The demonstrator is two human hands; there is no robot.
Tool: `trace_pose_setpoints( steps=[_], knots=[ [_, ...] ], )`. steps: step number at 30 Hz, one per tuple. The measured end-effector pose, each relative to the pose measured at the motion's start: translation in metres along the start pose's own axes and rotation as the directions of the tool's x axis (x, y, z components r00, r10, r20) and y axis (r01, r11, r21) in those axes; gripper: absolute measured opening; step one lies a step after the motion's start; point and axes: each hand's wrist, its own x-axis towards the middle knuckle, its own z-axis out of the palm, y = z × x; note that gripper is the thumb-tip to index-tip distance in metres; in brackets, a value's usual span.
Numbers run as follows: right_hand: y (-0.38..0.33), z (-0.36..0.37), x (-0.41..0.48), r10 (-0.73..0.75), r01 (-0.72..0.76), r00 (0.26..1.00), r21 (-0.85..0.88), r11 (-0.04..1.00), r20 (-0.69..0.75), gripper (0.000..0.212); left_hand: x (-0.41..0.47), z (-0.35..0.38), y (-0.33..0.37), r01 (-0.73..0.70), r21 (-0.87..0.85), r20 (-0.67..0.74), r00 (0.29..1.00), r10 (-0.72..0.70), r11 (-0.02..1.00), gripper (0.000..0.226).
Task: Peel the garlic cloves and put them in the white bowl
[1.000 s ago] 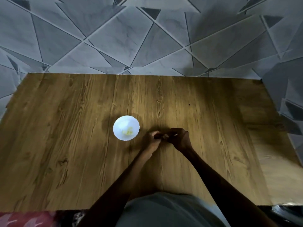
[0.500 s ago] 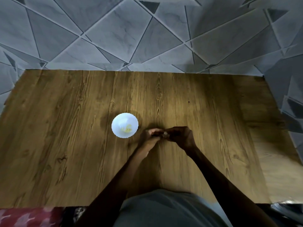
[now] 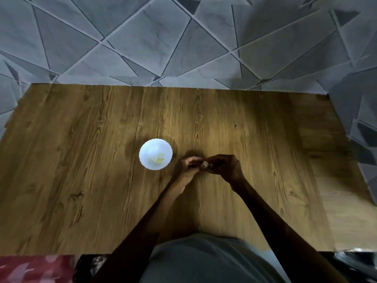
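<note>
I'm seeing the garlic clove [image 3: 204,164] being pinched between the left hand [image 3: 186,167] and right hand [image 3: 224,167], both curling onto it over the wooden table [image 3: 81,160], just right of the white bowl [image 3: 149,149]. It's looking small, light and probably slippery, so I'm favouring fingertip holds at its ends.

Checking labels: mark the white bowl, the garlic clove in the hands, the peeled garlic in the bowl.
white bowl [image 3: 148,149]: head view, bare inner wall.
garlic clove [image 3: 204,164]: head view, its pale exposed part.
peeled garlic [image 3: 159,159]: head view, middle of yellowish pile.
</note>
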Motion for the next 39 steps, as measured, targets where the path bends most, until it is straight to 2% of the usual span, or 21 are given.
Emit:
trace_pose_setpoints(
  steps=[7,14,20,25,29,32,36,39],
  knots=[
    [-0.005,0.004,-0.003,0.015,-0.015,1.0,0.005,1.0,0.025,0.022,-0.008,0.0,0.003,0.016,0.0,-0.04,0.999,-0.016,1.0,0.029],
    [-0.001,0.004,-0.004,0.148,-0.151,0.988,0.078,0.985,0.046,0.021,-0.01,0.0,0.004,0.071,0.024,-0.047,0.996,-0.07,0.997,0.021],
    [-0.003,0.006,-0.007,0.224,-0.223,0.975,0.171,0.96,0.018,0.021,-0.014,0.004,0.006,0.066,-0.01,-0.065,0.996,-0.067,0.998,0.028],
    [-0.003,0.004,-0.01,0.183,-0.192,0.981,0.21,0.959,0.061,0.024,-0.015,0.005,0.005,0.029,0.0,-0.085,0.996,-0.029,1.0,0.019],
    [0.001,0.004,-0.01,0.172,-0.184,0.982,0.202,0.962,0.072,0.024,-0.017,0.005,0.007,0.029,-0.017,-0.087,0.996,-0.031,0.999,0.018],
    [0.006,0.006,-0.008,0.212,-0.212,0.977,0.165,0.963,0.018,0.021,-0.017,0.003,0.005,0.018,-0.035,-0.088,0.996,-0.021,0.999,0.016],
    [0.01,0.008,-0.006,0.242,-0.236,0.968,0.1,0.967,-0.059,0.019,-0.017,-0.001,0.003,0.019,0.016,-0.099,0.995,-0.018,1.0,0.016],
    [0.012,0.006,-0.007,0.22,-0.216,0.973,0.051,0.975,-0.074,0.016,-0.015,-0.002,0.0,0.02,0.14,-0.094,0.996,-0.007,0.99,0.015]
  ],
)
